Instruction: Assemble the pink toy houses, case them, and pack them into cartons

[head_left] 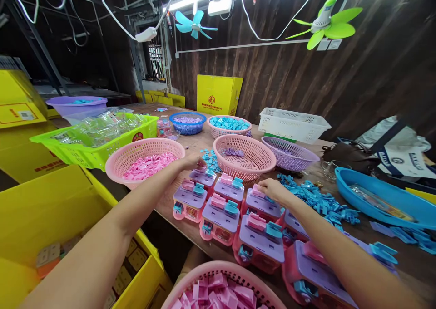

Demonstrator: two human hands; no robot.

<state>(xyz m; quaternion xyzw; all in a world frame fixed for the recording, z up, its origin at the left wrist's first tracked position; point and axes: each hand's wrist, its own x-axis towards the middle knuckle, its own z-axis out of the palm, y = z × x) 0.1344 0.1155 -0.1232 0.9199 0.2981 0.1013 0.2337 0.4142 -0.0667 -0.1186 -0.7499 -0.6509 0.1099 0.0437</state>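
Several pink toy boxes with purple lids (220,211) stand in rows on the wooden table (190,145). My left hand (195,161) reaches to the far box (203,176), fingers curled down onto its top. My right hand (269,188) rests on another box (260,202), fingers pinched at a pink piece on the lid. What the fingers hold is too small to make out. Each lid carries pink and blue parts.
Round pink baskets hold pink pieces (146,164), purple pieces (243,154) and, at the near edge, more pink pieces (221,291). Loose blue parts (320,202) lie right of the boxes. A blue tray (381,195), a white crate (293,123), a green bin (98,136) and yellow cartons (41,218) surround the area.
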